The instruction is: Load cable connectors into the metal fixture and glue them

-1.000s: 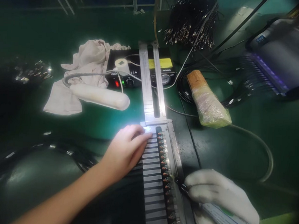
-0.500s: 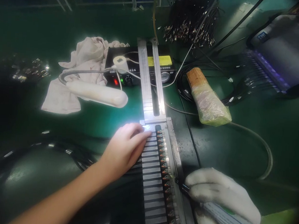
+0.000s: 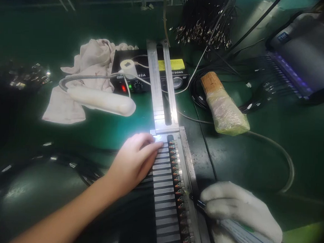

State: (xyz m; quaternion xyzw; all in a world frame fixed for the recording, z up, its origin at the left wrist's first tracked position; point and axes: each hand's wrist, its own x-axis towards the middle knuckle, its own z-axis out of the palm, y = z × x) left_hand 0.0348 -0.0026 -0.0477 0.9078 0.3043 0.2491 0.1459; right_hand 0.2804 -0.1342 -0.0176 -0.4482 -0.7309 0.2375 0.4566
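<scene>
A long slotted metal fixture (image 3: 165, 187) runs away from me. Black wires lie across its slots, and several small metal terminals (image 3: 179, 178) line its right side. My bare left hand (image 3: 135, 156) is closed over the fixture's far left edge, thumb on top; its other fingertips are partly lost in glare. In a white glove, my right hand (image 3: 241, 205) wraps round a dispensing syringe (image 3: 245, 234) with a printed label. The syringe's dark front end points left at the fixture's right rail, with its thin tip close to the terminals. Its rear runs out of view.
Beyond the fixture stands a black dispenser box (image 3: 142, 86) with lit switches. A white lamp-like tube (image 3: 104, 101) and crumpled cloth (image 3: 92, 62) lie left. To the right are a film-wrapped wooden block (image 3: 226, 109), coiled cables (image 3: 198, 96) and a purple-lit machine (image 3: 299, 62).
The whole view has shifted very slightly, so the background sits a little further left. Both hands keep their places on the fixture and the syringe.
</scene>
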